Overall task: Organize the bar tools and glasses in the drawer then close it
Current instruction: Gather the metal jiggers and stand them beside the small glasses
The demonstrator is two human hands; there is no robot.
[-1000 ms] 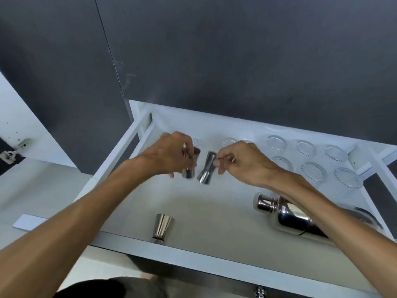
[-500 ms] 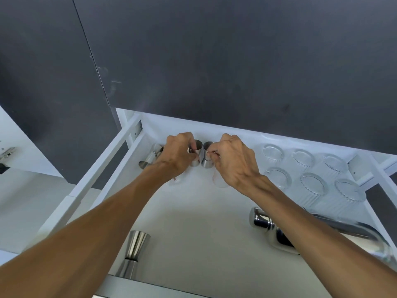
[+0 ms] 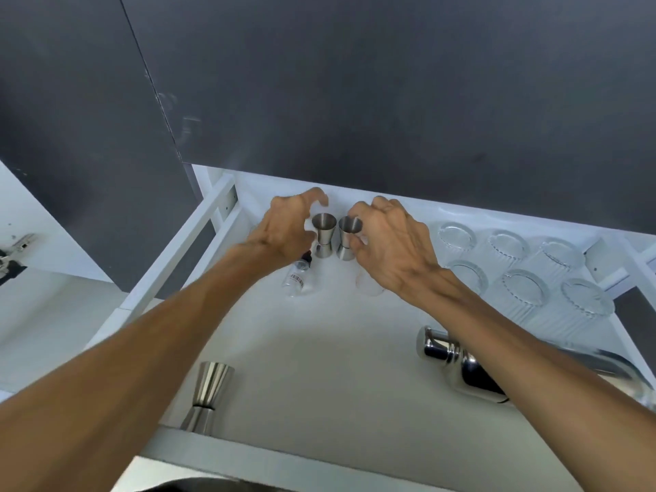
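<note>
Two steel jiggers stand upright side by side at the back of the white drawer [image 3: 284, 452]. My left hand [image 3: 284, 230] curls around the left jigger [image 3: 323, 236] with its fingers spread and a gap to the metal. My right hand [image 3: 390, 246] pinches the right jigger [image 3: 348, 239] between thumb and fingers. A third jigger [image 3: 209, 399] stands at the front left corner. A shiny cocktail shaker [image 3: 458, 363] lies on its side at the right, partly under my right forearm. Several ribbed glasses [image 3: 525, 289] stand in rows at the back right.
A small clear bottle [image 3: 298, 278] with a black cap and barcode label lies just in front of the left jigger. A clear glass [image 3: 369, 287] shows faintly under my right wrist. A dark cabinet front [image 3: 390, 101] overhangs the drawer's back.
Both hands carried the jiggers from mid-drawer to the back and stood them upright together. My left hand has opened off its jigger.
</note>
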